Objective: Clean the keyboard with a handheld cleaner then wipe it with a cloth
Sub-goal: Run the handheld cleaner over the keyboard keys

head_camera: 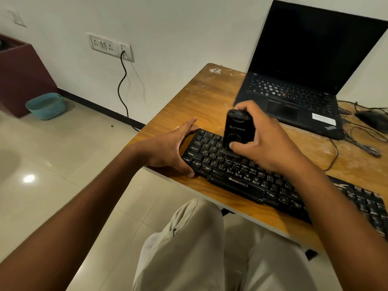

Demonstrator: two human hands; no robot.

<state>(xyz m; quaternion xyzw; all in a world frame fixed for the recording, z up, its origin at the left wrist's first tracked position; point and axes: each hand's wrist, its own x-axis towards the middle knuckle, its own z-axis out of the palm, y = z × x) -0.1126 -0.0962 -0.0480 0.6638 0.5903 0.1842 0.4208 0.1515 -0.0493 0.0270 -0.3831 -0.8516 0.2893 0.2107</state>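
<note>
Head view looked down on a worn wooden table point(201, 95) where a long black Zebronics keyboard point(241, 177) lay slanted along the near edge, its right end running out toward the lower right of the picture. The right hand point(266, 139) was wrapped around a black, upright, cylinder-shaped handheld cleaner point(238, 129), thumb across its front and the fingers curled over its top and far side. The cleaner's lower end sat on the keys in the keyboard's left part, just to the right of the left hand. The left hand point(170, 148) was spread wide, holding nothing of its own, with its fingers at the far left corner of the keyboard and its thumb pressed against the near left corner, bracing that end. Behind the keyboard and well apart from it stood an open black laptop with a dark screen point(304, 70), with a black mouse point(371, 119) and loose black cables point(357, 141) to its right.
</note>
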